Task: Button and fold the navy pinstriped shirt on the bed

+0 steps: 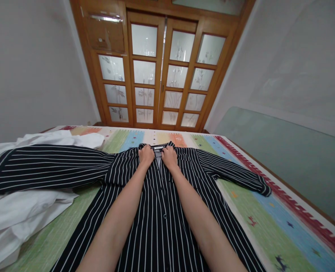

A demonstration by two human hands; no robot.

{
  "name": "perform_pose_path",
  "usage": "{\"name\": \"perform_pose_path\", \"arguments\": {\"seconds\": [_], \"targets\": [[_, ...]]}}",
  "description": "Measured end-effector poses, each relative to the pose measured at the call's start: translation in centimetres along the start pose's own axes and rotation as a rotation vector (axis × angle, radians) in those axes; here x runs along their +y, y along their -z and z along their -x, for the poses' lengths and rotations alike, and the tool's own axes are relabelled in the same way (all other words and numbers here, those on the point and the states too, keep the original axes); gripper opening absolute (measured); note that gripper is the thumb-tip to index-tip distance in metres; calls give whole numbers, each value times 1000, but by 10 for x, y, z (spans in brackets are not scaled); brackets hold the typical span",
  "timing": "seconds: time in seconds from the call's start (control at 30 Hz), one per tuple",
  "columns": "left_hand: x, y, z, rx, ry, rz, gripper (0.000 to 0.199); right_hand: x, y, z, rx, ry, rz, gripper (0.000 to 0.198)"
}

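A black shirt with white stripes (153, 219) lies front up, its collar at the far end and both sleeves spread out sideways. My left hand (146, 155) is closed on the left side of the collar. On the collar's other side, my right hand (169, 156) grips the fabric in the same way. A pale label shows inside the neck opening between the hands. Buttons run down the front placket below. My fingertips are mostly hidden behind my knuckles and the cloth.
White cloth (17, 223) lies crumpled at the left, partly under the left sleeve. A colourful patterned cover (249, 211) spreads beneath the shirt. Beyond stand wooden doors with glass panes (159, 71). A pale green panel (283, 151) borders the right side, against the wall.
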State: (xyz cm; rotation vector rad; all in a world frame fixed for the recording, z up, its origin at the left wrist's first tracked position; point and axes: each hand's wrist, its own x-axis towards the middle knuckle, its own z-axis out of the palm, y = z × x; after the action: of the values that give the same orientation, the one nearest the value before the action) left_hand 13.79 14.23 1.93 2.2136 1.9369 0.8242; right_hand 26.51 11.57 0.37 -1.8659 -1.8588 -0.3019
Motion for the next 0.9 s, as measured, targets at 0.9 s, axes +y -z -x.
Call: {"name": "perform_pose_path", "arguments": {"seconds": [0.9], "targets": [[25,-9,11,136,-11,522,14,24,-8,-11,209,-8,-1003,22]]}}
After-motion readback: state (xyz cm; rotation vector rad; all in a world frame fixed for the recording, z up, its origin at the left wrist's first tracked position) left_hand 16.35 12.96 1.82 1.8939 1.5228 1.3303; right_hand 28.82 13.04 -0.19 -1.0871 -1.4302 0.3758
